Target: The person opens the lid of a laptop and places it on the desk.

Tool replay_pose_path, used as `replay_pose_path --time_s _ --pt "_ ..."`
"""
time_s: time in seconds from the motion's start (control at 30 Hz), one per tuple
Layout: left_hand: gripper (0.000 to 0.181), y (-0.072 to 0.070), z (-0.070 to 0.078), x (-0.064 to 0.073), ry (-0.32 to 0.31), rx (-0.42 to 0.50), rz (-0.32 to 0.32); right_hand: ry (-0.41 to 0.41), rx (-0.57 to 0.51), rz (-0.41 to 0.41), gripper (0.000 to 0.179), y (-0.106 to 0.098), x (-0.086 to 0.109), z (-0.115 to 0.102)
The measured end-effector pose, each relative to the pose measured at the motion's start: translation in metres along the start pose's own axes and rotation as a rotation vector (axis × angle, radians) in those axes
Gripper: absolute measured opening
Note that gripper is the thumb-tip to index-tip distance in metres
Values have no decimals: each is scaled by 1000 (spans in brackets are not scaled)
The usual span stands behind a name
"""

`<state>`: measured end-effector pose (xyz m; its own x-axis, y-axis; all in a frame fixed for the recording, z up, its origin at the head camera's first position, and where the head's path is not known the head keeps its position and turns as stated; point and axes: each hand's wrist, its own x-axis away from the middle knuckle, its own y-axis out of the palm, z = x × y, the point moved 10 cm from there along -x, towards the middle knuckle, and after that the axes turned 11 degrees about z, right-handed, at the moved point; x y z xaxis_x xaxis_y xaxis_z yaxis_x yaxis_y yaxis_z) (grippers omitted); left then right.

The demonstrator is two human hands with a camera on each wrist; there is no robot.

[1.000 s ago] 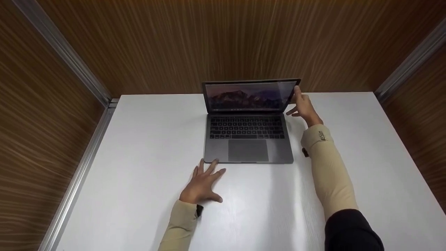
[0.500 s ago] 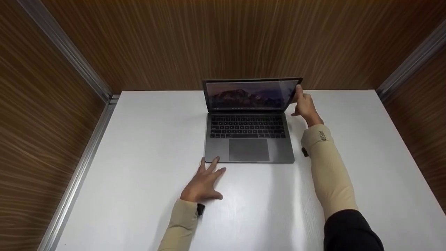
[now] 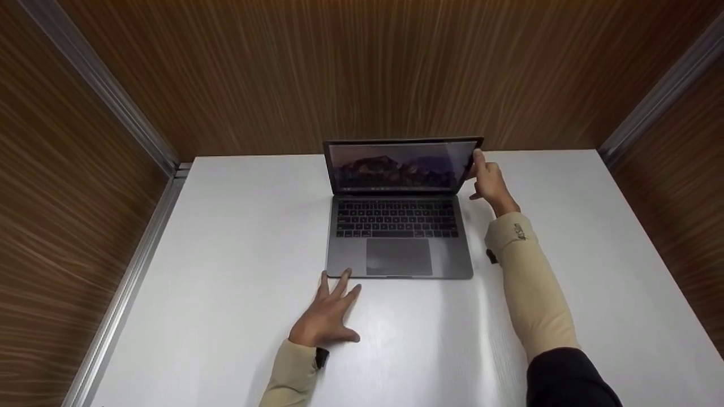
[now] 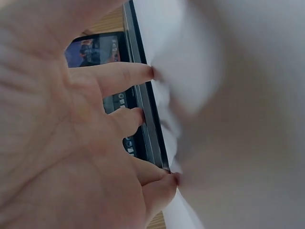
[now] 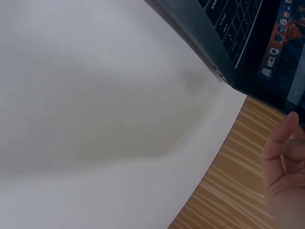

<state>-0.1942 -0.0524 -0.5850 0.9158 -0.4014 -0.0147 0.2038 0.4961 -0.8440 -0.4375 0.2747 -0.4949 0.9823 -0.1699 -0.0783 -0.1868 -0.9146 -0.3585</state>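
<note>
A dark grey laptop stands open on the white table, its lit screen showing a mountain picture and tilted up toward the wall. At the upper right edge of that screen, my right hand holds on, with the thumb on the front bezel and other fingers partly hidden behind. The right wrist view shows this hand at the screen's corner. My left hand lies with fingers spread at the laptop's front left corner; fingertips touch the front edge. In the left wrist view its palm covers much of the laptop.
The white table spreads around the laptop on both sides and in front. Close behind the screen rises a brown wood-grain wall. Similar panels with metal rails flank the table left and right.
The lower fingers of my right hand have drawn in toward the screen's edge. The whole scene sits slightly lower in the head view. My left hand keeps its place at the laptop's front corner.
</note>
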Motion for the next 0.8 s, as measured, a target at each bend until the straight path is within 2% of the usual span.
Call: replay_pose_path --time_s 0.23,0.47,0.57,0.8 --pt "101 -1 -1 0 11 -17 15 18 -41 -46 78 3 -1 2" --pt "99 -3 -4 3 29 -36 50 37 1 -50 86 8 -3 -3" --pt "98 -2 -5 2 36 -51 64 44 14 -45 85 8 -7 -4" --pt "98 -3 -2 0 -26 -39 38 48 27 -33 82 10 -13 -4"
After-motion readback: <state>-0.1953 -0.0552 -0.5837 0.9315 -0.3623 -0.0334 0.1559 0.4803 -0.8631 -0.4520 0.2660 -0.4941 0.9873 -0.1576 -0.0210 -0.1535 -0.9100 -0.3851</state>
